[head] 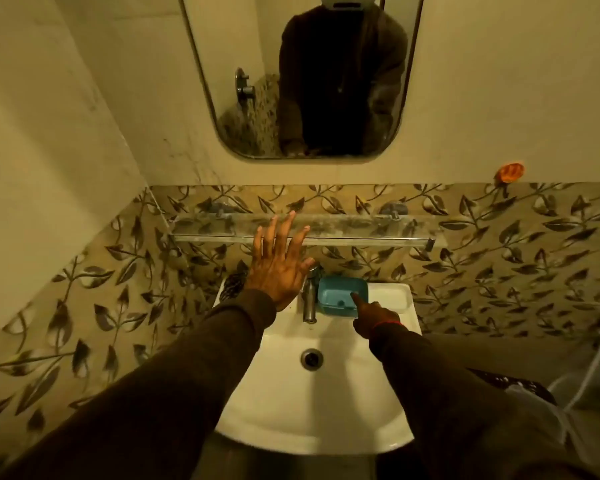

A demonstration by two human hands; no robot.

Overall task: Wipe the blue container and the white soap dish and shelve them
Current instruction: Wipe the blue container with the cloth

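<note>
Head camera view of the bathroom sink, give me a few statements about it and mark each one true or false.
1. The blue container sits on the sink ledge right of the tap. True.
2. The left hand grips a cloth. False: its fingers are spread and it holds nothing.
3. The right hand has a finger reaching into the blue container. True.
4. The glass shelf carries the blue container. False: it is still down on the sink.
5. Water runs from the tap. False: no water shows.

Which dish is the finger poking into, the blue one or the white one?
The blue container beside the tap. The right hand points into it; the white soap dish sits untouched to its right.
</note>
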